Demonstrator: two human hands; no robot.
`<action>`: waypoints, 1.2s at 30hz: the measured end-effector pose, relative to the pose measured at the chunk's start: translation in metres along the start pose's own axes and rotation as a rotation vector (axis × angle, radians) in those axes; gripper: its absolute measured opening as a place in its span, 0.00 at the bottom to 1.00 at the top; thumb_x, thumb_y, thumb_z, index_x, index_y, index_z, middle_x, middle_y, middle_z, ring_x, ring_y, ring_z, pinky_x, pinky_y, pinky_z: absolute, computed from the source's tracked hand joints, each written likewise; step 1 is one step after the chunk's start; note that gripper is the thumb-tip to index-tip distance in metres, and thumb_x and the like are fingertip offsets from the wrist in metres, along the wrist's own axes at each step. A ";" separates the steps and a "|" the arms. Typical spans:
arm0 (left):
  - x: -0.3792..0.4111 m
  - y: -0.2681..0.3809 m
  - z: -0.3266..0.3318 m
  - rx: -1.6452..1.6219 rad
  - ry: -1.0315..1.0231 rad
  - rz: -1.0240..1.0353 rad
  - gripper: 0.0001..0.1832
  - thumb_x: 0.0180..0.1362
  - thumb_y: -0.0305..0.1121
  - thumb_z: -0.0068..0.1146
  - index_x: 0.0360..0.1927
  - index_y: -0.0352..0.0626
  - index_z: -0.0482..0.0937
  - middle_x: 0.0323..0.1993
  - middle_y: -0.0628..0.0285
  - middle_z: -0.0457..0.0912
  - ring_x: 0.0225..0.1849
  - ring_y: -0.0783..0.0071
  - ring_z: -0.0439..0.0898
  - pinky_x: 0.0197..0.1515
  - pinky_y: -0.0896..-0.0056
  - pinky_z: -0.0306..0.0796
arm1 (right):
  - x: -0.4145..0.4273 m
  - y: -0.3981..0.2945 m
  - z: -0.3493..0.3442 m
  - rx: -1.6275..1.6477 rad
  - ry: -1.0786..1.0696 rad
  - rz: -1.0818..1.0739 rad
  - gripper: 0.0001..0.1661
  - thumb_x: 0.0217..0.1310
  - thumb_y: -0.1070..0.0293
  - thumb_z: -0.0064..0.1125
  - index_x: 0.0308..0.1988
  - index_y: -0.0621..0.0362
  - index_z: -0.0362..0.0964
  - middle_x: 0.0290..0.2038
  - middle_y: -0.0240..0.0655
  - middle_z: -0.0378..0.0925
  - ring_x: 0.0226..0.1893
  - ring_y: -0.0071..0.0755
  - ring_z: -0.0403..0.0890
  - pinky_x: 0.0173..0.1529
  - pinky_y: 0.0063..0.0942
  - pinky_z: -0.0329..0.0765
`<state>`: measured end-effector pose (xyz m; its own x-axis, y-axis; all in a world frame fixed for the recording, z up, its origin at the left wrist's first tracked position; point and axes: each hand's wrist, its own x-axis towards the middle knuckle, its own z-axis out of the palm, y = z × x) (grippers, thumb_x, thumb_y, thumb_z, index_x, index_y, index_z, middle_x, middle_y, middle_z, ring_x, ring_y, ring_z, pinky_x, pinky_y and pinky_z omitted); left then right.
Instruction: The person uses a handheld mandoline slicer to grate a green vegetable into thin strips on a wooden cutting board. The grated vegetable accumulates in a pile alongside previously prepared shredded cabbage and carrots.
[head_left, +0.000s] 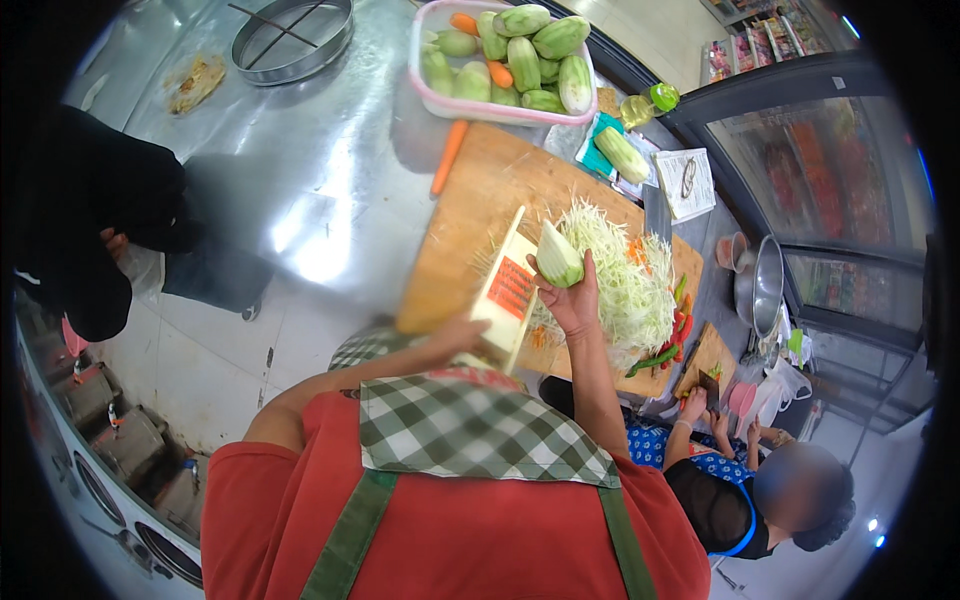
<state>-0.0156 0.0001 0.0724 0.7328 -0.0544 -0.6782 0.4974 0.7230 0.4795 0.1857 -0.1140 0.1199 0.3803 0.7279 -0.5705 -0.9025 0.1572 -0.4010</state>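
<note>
In my right hand (576, 304) is a peeled, pale green vegetable (556, 262) with one tapered end, held above the right side of a shredder. My left hand (461, 335), somewhat blurred, grips the left edge of that cream-coloured hand shredder (491, 330), which bears an orange label with writing. The shredder lies tilted across a large wooden cutting board (480, 180), close to my checked apron. To its right, a big heap of pale shreds (619, 292) covers the board, with some orange carrot shreds among them. Red and green chillies (679, 337) lie at the heap's right edge.
A pink-rimmed tub (502, 111) holds peeled vegetables and carrots. A carrot (450, 157) lies against the board; a cleaver (657, 214) lies on its far side. At right, a person (697, 480) cuts on a small board (709, 352). Another person (97, 217) stands left.
</note>
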 end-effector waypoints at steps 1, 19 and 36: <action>0.001 0.000 0.000 0.002 0.012 -0.004 0.10 0.65 0.40 0.52 0.37 0.44 0.76 0.14 0.75 0.63 0.14 0.86 0.58 0.17 0.79 0.52 | -0.002 0.001 -0.002 -0.007 -0.025 -0.005 0.34 0.68 0.43 0.39 0.60 0.58 0.65 0.50 0.53 0.75 0.29 0.31 0.71 0.33 0.23 0.71; 0.004 -0.007 -0.001 0.036 0.065 0.043 0.12 0.64 0.41 0.53 0.36 0.43 0.77 0.15 0.75 0.66 0.15 0.86 0.60 0.18 0.81 0.53 | 0.000 0.038 -0.005 -1.952 0.357 -0.612 0.23 0.64 0.47 0.50 0.46 0.53 0.71 0.33 0.44 0.75 0.35 0.53 0.79 0.41 0.43 0.75; 0.013 -0.025 -0.008 0.143 0.082 0.065 0.12 0.64 0.40 0.53 0.35 0.42 0.77 0.14 0.74 0.66 0.14 0.86 0.60 0.17 0.79 0.52 | 0.043 0.030 0.016 -2.295 0.511 -0.310 0.24 0.63 0.48 0.44 0.44 0.58 0.69 0.35 0.51 0.78 0.30 0.56 0.81 0.35 0.51 0.76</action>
<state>-0.0224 -0.0135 0.0470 0.7283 0.0497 -0.6835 0.5156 0.6173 0.5942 0.1714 -0.0677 0.0948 0.7305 0.6228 -0.2801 0.6203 -0.7767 -0.1093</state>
